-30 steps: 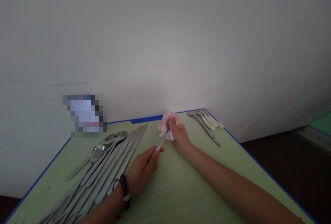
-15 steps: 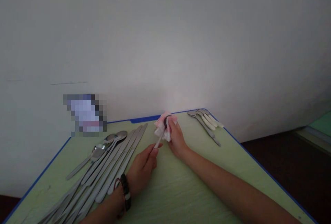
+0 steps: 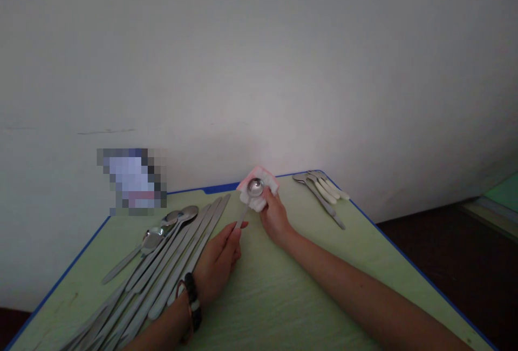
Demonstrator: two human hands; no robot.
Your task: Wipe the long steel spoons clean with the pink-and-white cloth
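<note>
My left hand [image 3: 222, 249] is closed around the handle of a metal spoon [image 3: 255, 187], its shiny bowl raised toward the far edge of the table. My right hand [image 3: 275, 217] grips a pink and white cloth [image 3: 263, 204], which lies spread behind and under the spoon's bowl. The thumb is close beside the bowl; whether it touches cannot be told. To the left of my left hand lies a spread of metal cutlery, with several spoons [image 3: 152, 238] and several long table knives [image 3: 210, 227].
At the right back corner of the green table [image 3: 299, 264] lie a few pieces of cutlery with white handles [image 3: 327, 191] and a grey-handled spoon [image 3: 321, 202]. A blurred-out phone-like object [image 3: 131, 178] leans at the back left. A wall [image 3: 259, 70] stands directly behind.
The cloth, folded around the spoon's bowl before, is now opened out, so the bowl shows in full. Both hands have shifted slightly left.
</note>
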